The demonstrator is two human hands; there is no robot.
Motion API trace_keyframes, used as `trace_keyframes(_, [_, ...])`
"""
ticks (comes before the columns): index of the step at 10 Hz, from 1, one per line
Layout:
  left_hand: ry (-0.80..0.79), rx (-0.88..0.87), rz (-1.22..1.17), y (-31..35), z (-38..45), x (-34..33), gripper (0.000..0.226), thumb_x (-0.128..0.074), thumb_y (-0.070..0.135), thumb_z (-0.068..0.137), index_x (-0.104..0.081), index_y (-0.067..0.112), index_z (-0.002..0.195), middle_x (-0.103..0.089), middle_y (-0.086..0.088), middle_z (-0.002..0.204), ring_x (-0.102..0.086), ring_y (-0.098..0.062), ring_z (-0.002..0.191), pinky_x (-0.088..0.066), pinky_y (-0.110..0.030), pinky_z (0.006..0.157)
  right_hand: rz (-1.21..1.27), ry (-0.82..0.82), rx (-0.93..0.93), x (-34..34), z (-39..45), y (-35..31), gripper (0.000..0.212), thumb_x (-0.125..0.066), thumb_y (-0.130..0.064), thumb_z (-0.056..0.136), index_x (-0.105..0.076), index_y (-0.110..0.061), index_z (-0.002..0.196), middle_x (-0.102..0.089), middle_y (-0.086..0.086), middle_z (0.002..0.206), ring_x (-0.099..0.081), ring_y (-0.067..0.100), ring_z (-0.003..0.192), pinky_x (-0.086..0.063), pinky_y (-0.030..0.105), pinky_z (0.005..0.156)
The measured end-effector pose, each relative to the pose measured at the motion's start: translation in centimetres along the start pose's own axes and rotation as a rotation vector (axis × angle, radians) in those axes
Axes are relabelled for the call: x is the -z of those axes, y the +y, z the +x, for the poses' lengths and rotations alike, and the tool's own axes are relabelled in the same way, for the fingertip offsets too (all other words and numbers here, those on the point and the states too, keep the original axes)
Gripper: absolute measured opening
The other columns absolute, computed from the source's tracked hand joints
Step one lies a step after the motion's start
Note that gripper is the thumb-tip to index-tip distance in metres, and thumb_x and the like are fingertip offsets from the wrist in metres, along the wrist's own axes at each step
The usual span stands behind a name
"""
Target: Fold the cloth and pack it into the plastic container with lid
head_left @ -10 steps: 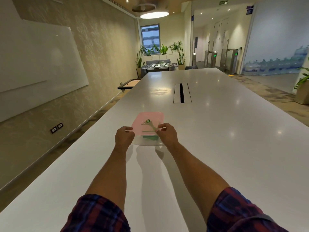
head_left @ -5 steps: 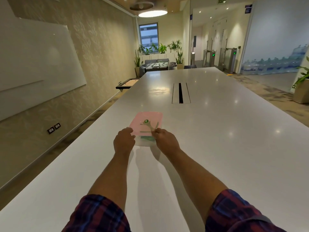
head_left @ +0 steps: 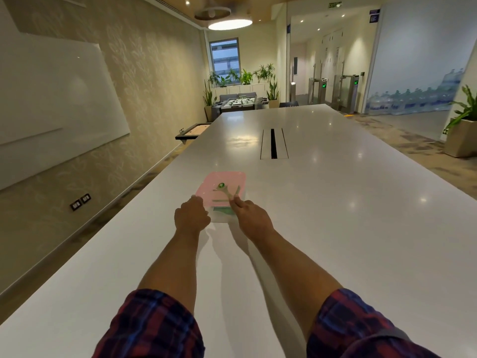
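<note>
A clear plastic container [head_left: 219, 218] with a pink lid [head_left: 218, 180] sits on the long white table [head_left: 335, 228] ahead of me. Green cloth [head_left: 223, 210] shows through its near wall. A pale utensil with a green round end [head_left: 224, 188] lies clipped on the lid. My left hand [head_left: 191, 218] curls against the container's near left corner. My right hand [head_left: 251, 215] rests on the near right corner, its fingertips on the lid's edge. Both hands hide the front corners.
A cable slot [head_left: 273, 143] is set into the table farther ahead. The table's left edge runs close to the container; a whiteboard [head_left: 51, 99] hangs on the left wall. Potted plants and turnstiles stand at the far end.
My hands moved in from the sides onto the container's near corners and the lid's edge. The container stays in the same place on the table.
</note>
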State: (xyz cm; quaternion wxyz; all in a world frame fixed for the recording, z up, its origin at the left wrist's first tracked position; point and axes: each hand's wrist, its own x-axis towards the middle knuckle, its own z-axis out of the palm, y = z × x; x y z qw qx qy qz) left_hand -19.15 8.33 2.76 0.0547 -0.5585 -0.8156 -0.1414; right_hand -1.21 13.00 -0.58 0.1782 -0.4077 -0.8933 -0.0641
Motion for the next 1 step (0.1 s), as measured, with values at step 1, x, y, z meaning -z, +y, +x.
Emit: trace_keyframes(1, [-0.002,-0.058,0.109,0.78,-1.05,0.27,0.074,-0.061,0.034,0.091,-0.029,0.008,0.152,-0.031,-0.011,0.158,-0.041,-0.030,0.140,-0.044,-0.041,0.104,-0.052,-0.007,0.045,0.51,-0.75,0.09,0.061,-0.038,-0.009,0.104,-0.014,-0.010,0.161,-0.021,0.010,0.168,-0.040,0.033,0.141,-0.051,0.048,0.098])
